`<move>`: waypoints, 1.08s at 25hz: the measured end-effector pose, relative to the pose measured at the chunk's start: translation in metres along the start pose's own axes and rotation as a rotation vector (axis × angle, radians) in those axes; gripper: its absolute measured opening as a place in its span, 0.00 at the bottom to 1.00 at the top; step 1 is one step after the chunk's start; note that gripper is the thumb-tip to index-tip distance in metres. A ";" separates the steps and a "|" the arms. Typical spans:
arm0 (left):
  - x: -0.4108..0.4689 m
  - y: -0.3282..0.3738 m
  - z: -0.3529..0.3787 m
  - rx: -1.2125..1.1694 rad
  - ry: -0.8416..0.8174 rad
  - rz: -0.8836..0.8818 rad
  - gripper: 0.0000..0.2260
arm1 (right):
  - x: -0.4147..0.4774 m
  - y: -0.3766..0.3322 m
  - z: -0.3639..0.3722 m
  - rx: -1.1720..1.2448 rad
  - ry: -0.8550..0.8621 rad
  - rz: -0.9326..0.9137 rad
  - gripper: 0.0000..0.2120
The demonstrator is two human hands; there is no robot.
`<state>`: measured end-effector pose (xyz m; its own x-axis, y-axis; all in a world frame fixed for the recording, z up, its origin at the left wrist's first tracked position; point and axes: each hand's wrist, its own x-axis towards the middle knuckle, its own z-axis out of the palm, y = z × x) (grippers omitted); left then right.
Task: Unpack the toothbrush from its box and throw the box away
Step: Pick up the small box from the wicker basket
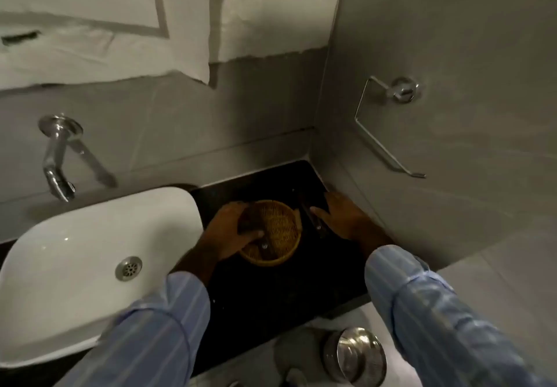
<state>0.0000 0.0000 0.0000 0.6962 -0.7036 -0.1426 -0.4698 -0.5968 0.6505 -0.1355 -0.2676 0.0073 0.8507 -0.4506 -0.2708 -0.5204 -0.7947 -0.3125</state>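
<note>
A round woven basket sits on the black counter beside the sink. My left hand reaches into its left side, with the fingers closed around a small dark packet. Another dark item lies in the basket bottom. My right hand rests on the counter right of the basket, near the wall corner. Its thumb and fingers are closed on a slim dark box that lies lengthwise on the counter. The dim light hides any print on the box, and no toothbrush shows.
A white basin with a wall tap fills the left. Grey tiled walls close the back and right, with a bare wire paper holder. A steel-lidded bin stands on the floor below the counter edge.
</note>
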 end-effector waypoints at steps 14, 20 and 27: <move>-0.087 -0.106 0.160 0.422 -0.220 -0.238 0.45 | 0.054 0.044 0.134 0.057 -0.017 0.223 0.24; -0.088 -0.103 0.160 0.458 -0.141 -0.200 0.42 | 0.066 0.046 0.132 0.129 0.037 0.288 0.17; -0.071 -0.074 0.113 0.279 -0.057 -0.166 0.39 | 0.042 0.047 0.079 0.082 -0.019 0.275 0.15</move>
<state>-0.0762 0.0504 -0.1221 0.7479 -0.6036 -0.2761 -0.4887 -0.7823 0.3862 -0.1297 -0.2916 -0.0904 0.6759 -0.6359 -0.3726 -0.7361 -0.6078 -0.2979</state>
